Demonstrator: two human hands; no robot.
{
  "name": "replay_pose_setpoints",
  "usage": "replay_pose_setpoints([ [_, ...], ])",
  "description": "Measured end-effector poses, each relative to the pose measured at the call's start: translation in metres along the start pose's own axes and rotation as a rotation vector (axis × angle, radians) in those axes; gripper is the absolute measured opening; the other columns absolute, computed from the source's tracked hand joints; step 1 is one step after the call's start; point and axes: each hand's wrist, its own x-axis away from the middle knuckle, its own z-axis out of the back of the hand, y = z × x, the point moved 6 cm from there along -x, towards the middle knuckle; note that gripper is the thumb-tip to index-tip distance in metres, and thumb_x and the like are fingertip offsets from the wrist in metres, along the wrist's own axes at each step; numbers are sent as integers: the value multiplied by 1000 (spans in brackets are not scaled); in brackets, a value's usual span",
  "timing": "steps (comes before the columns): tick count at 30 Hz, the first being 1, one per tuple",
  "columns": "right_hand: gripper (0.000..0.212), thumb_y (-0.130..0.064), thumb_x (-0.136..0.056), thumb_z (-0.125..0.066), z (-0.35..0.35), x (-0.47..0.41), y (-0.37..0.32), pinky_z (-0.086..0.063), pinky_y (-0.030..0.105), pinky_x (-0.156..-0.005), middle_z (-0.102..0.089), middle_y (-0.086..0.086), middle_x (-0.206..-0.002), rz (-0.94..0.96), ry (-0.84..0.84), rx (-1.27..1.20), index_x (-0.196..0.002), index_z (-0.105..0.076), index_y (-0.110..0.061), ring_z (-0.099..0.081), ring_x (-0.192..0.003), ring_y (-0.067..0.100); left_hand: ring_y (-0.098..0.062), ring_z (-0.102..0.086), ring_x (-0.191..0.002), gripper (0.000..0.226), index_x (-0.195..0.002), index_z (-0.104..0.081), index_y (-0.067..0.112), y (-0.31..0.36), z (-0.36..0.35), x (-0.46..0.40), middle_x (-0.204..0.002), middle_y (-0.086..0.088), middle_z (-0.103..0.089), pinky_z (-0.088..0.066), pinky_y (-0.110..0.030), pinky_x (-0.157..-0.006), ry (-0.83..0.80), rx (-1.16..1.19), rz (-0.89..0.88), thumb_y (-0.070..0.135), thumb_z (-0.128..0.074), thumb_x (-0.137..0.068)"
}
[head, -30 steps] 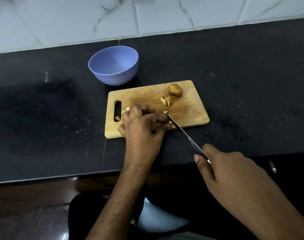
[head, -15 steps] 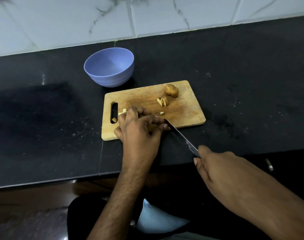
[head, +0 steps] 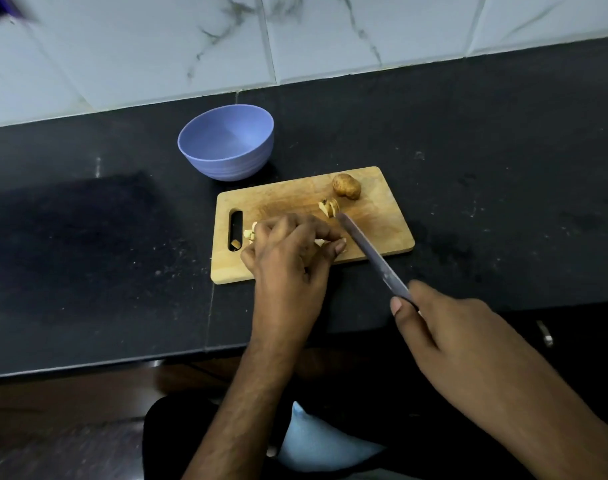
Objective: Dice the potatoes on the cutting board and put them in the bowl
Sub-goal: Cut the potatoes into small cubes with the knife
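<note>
The left hand [head: 288,251] curls over pale potato pieces [head: 319,242] at the cutting board's [head: 382,230] near edge, mostly hiding them. The right hand [head: 444,327] grips the knife [head: 371,252], its blade angled toward 11 o'clock, tip beside a sliced chunk [head: 329,206]. A few dice [head: 249,233] lie by the handle slot. One whole potato [head: 346,186] waits at the board's 1 o'clock corner. The bowl [head: 226,147], at 11 o'clock on the worktop [head: 503,150], holds nothing, so I judge most work remains. The knife handle is hidden.

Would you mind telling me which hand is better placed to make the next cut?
Right. The right hand grips the knife, its blade over the cutting board; the left hand rests curled on potato pieces.
</note>
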Motion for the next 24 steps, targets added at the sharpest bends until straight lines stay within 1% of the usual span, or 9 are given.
replay_pose_setpoints([
  [3, 29, -52, -101, -28, 6, -5, 3, -34, 19, -46, -56, -2, -60, -14, 37, 25, -89, -44, -31, -56, -49, 8, -6, -43, -109, 7, -92, -68, 36, 7, -8, -2, -96, 25, -63, -19, -32, -84, -64, -117, -65, 35, -74, -88],
  [5, 29, -52, -101, -28, 8, -8, 7, -37, 21, -48, -57, -2, -62, -23, 45, 34, -93, -46, -31, -57, -52, 9, -8, -44, -110, 6, -92, -67, 34, 11, -14, -4, -94, 22, -65, -14, -29, -82, -102, -196, -91, 32, -72, -89],
  [8, 30, -53, -100, -29, 6, -10, 9, -41, 26, -51, -56, -3, -63, -20, 52, 44, -94, -47, -30, -57, -56, 8, -10, -46, -110, 4, -94, -67, 31, 13, -17, -4, -95, 18, -65, -13, -29, -84, -114, -264, -107, 31, -69, -91],
  [11, 31, -53, -101, -29, 3, -14, 8, -39, 25, -49, -56, -4, -61, -13, 55, 54, -90, -46, -29, -55, -53, 8, -14, -46, -107, 3, -95, -65, 29, 14, -14, 0, -94, 15, -65, -14, -30, -85, -83, -328, -116, 28, -66, -93],
  [13, 31, -54, -101, -30, 2, -18, 7, -40, 25, -49, -55, -5, -61, -5, 66, 62, -90, -45, -29, -55, -52, 8, -15, -45, -109, 4, -96, -64, 28, 13, -12, 4, -93, 13, -64, -19, -33, -88, -65, -359, -110, 27, -65, -92],
  [15, 30, -54, -101, -30, 1, -24, 5, -43, 27, -50, -55, -5, -61, 14, 76, 66, -91, -45, -30, -55, -53, 8, -16, -44, -111, 5, -96, -65, 27, 10, -8, 9, -94, 12, -65, -24, -39, -92, -47, -379, -98, 26, -67, -91],
  [17, 30, -55, -102, -29, -1, -30, 2, -49, 31, -53, -54, -6, -62, 34, 86, 75, -93, -45, -31, -56, -54, 9, -16, -44, -110, 7, -94, -66, 27, 5, -2, 14, -94, 13, -65, -24, -37, -91, -6, -372, -70, 26, -71, -89],
  [20, 30, -55, -102, -27, -3, -38, -1, -52, 31, -53, -54, -6, -62, 63, 120, 103, -98, -46, -33, -56, -54, 8, -12, -40, -111, 14, -95, -68, 28, -6, 7, 17, -102, 15, -61, -22, -34, -89, 59, -285, 31, 26, -78, -84],
  [24, 32, -55, -101, -26, -5, -45, 0, -49, 30, -49, -54, -7, -60, 80, 164, 102, -104, -50, -33, -56, -52, 8, -3, -25, -114, 36, -114, -61, 33, -14, 7, 12, -119, 16, -49, -19, -34, -91, 43, -214, 128, 31, -78, -82],
])
